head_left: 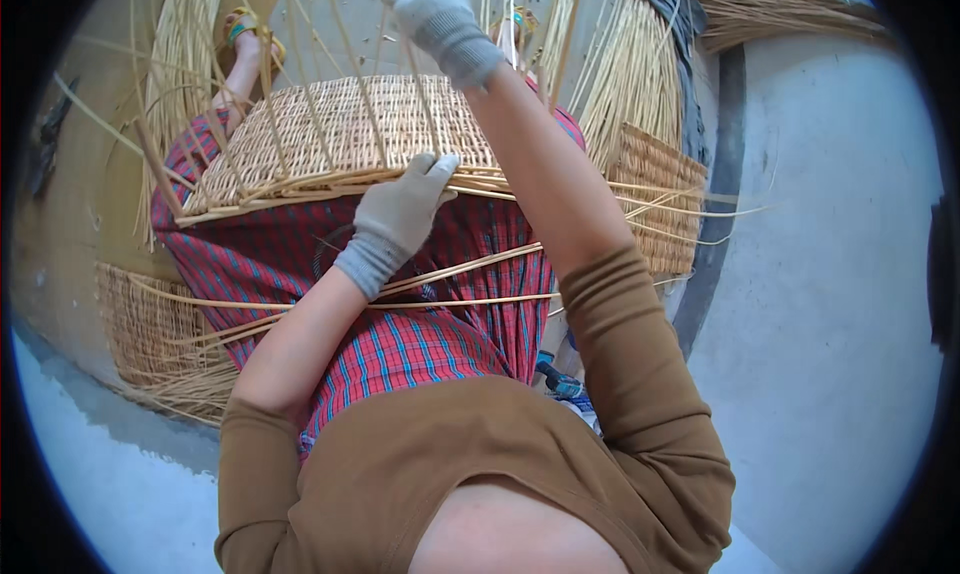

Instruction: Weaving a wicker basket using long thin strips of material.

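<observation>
A partly woven wicker panel [330, 124] rests across my lap, with upright stakes rising from its near edge. My left hand [398, 212], in a grey-white knit glove, grips that edge at its middle, fingertips beside the foot of a stake. Above the panel, at the top of the picture, my gloved right hand [437, 24] is raised and closed. Something brown shows at its fingers, but the picture's edge cuts it off; a stake [415, 84] runs up toward this hand. Loose long rods [480, 264] cross my lap below the panel and pass by my left forearm.
Bundles of pale rods [630, 74] lie beyond at the right, others at the far left. Woven panels stand at my right [655, 199] and left [150, 324]. A dark green tool [558, 377] lies by my right hip. Brown rods [785, 14] lie at the far right.
</observation>
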### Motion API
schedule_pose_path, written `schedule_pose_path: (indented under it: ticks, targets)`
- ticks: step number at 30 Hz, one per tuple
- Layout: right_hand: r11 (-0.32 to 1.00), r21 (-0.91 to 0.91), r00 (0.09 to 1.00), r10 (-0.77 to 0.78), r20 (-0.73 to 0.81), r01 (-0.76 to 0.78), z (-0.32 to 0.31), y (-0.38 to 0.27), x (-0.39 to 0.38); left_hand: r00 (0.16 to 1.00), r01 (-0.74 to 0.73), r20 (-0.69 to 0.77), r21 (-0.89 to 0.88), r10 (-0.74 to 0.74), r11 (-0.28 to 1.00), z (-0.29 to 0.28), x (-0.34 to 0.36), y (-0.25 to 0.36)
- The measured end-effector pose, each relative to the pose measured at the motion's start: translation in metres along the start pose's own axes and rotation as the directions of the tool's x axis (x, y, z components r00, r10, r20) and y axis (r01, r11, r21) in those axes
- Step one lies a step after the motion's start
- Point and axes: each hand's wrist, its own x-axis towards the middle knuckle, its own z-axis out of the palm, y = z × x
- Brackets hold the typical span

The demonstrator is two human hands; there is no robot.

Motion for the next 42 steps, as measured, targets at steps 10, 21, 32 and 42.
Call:
schedule_pose_path:
  ticks: [10, 21, 32, 42]
  targets:
    - [0.850, 0.112, 0.857, 0.507, 0.094, -0.515, -0.117, 0.043, -0.211, 0.999, 0.035, 0.029, -0.264, -0.028, 0.964, -0.018, 0.018, 0.000]
    - [0.725, -0.680, 0.759, 0.502, 0.414, -0.108, -0.145, 0.006, -0.094, 0.986, 0.141, 0.126, -0.311, -0.106, 0.940, -0.024, 0.024, -0.003]
    - [0.807, -0.528, 0.559, -0.575, -0.597, 0.265, -0.195, -0.100, -0.129, 0.991, 0.136, 0.053, -0.372, -0.125, 0.918, -0.005, 0.024, -0.013]
    - [0.874, -0.443, 0.947, -0.289, -0.142, 0.201, -0.053, -0.002, -0.037, 0.966, 0.176, 0.144, 0.251, -0.217, 0.952, -0.028, 0.017, 0.042]
